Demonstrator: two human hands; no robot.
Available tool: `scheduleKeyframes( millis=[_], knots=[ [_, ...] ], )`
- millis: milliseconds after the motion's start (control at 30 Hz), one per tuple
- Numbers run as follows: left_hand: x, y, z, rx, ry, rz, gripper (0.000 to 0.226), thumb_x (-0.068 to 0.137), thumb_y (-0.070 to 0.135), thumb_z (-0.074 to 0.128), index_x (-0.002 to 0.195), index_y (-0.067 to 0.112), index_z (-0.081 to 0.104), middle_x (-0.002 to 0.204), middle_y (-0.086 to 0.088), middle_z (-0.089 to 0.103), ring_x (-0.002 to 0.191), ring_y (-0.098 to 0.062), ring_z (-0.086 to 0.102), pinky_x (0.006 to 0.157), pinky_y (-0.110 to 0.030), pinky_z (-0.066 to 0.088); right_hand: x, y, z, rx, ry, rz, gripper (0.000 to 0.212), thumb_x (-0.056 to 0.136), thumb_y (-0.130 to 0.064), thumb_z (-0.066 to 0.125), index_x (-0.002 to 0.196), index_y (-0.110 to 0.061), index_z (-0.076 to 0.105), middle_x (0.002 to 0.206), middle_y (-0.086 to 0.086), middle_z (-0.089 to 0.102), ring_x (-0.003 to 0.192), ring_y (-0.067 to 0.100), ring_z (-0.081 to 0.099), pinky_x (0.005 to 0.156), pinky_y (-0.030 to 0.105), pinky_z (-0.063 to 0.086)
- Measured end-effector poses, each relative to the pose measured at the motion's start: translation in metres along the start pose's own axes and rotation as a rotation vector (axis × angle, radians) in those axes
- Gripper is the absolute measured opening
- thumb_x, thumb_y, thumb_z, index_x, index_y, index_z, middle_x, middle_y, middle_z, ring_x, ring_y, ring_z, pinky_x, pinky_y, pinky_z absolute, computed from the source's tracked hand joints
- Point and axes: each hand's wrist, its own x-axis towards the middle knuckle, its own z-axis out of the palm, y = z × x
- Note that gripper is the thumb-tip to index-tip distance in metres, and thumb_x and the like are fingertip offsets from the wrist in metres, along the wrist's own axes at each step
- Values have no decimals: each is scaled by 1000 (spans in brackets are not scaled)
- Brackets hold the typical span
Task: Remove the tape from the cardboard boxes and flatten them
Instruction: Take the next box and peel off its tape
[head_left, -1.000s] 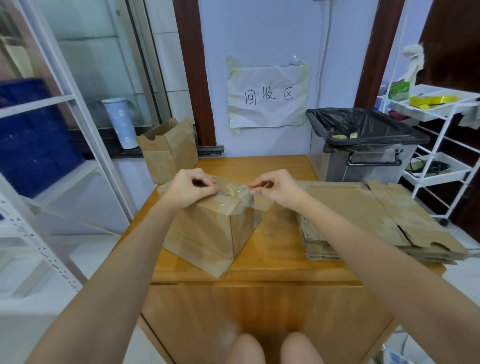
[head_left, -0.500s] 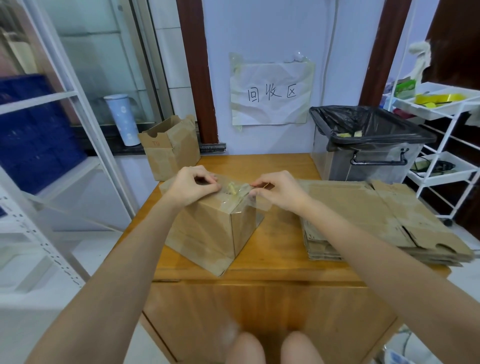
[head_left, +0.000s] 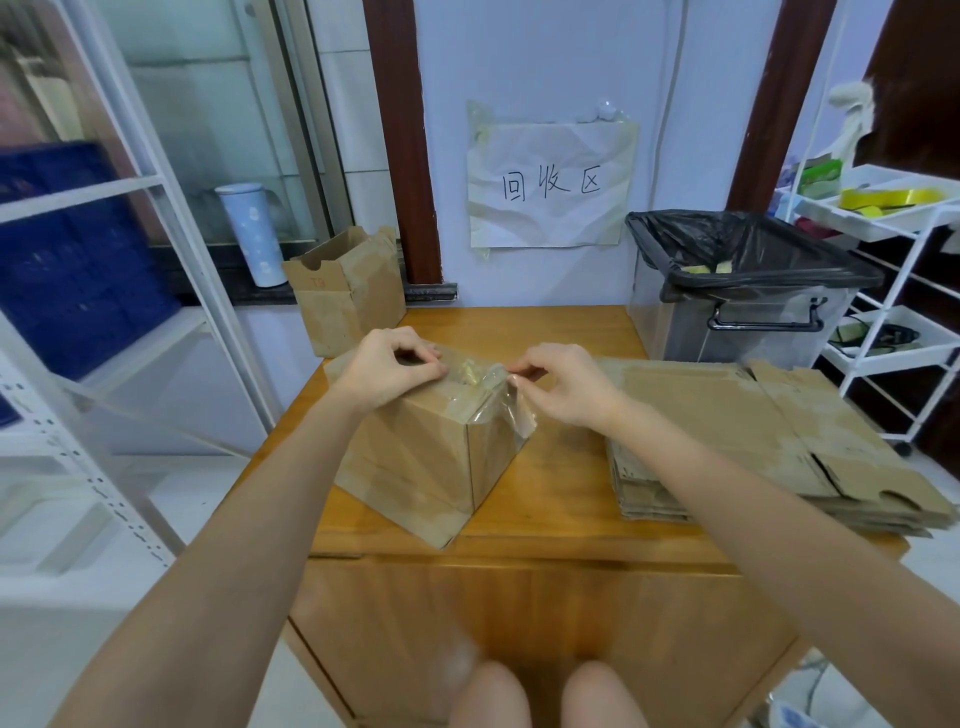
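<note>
At the far left stand a white metal shelving rack (head_left: 171, 291) holding a blue plastic crate (head_left: 78, 260), with a pale blue tumbler (head_left: 252, 234) on the dark ledge behind. Next, on the wooden tabletop (head_left: 566, 483), an open-topped brown cardboard box (head_left: 345, 291) waits at the back left corner, untaped as far as can be seen. At the tabletop's front left sits the sealed brown cardboard box (head_left: 426, 457), one corner turned toward the person. The left hand (head_left: 389, 371) rests on its top, fingers curled, apparently pinching at the clear packing tape (head_left: 483, 387); the right hand (head_left: 563, 384) pinches the tape's lifted end between thumb and forefinger at the box's right top edge. Judgement: the peeling step is in hand on this box; the next move calls for a steady pull along the seam while the left hand braces the box, then discarding the strip and collapsing the carton. To the right lies a stack of flattened brown cardboard (head_left: 753, 447), overhanging the tabletop's right edge. Behind it stands a grey bin with a black liner (head_left: 748, 291), within reach for the tape. A white wire trolley (head_left: 893, 312) closes the right side. Open room remains between box and stack; the box sits near the front edge and could slide off under a hard pull.
</note>
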Motion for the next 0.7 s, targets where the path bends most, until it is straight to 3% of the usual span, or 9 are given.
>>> scheduleKeyframes(
  millis=[167, 333, 433, 567, 633, 700],
  knots=[
    [0, -1, 1, -7, 2, 2, 8, 77, 10, 78, 71, 14, 74, 93, -2, 68, 101, -9, 63, 95, -28, 43, 0, -1, 2, -48, 66, -38, 15, 85, -9, 65, 97, -3, 72, 90, 7, 70, 84, 18, 63, 82, 34, 52],
    [1, -2, 0, 3, 2, 7, 6, 77, 11, 78, 73, 13, 75, 94, -2, 68, 102, -11, 63, 96, -27, 42, 3, 7, -5, -233, -33, -213, 18, 83, -1, 63, 100, 1, 69, 89, 12, 68, 84, 23, 62, 76, 36, 53],
    [0, -2, 0, -1, 1, 4, 4, 77, 11, 78, 74, 10, 75, 95, -2, 68, 103, -10, 62, 95, -26, 42, 8, 10, -10, -378, -87, -340, 16, 78, 3, 62, 93, 2, 66, 78, 11, 65, 75, 27, 59, 64, 39, 52],
    [0, -2, 0, -7, 5, 12, 5, 77, 9, 78, 73, 10, 74, 95, -4, 68, 102, -10, 63, 94, -24, 41, 15, 10, -14, -513, -142, -513, 15, 69, 1, 69, 82, 1, 63, 67, 8, 61, 63, 25, 56, 48, 32, 49],
    [0, -3, 1, -1, 9, 9, 4, 77, 9, 77, 75, 8, 74, 95, -3, 68, 102, -9, 62, 94, -24, 41, 13, 13, -16, -452, -135, -477, 17, 82, -10, 56, 93, 0, 66, 74, 9, 65, 69, 25, 59, 54, 34, 52],
    [1, -3, 2, 11, 12, 5, 5, 77, 10, 77, 77, 6, 75, 94, -1, 68, 101, -7, 62, 93, -25, 41, 8, 14, -19, -278, -133, -298, 31, 93, -23, 55, 116, -6, 64, 99, 7, 69, 89, 21, 63, 76, 35, 54]
  ],
)
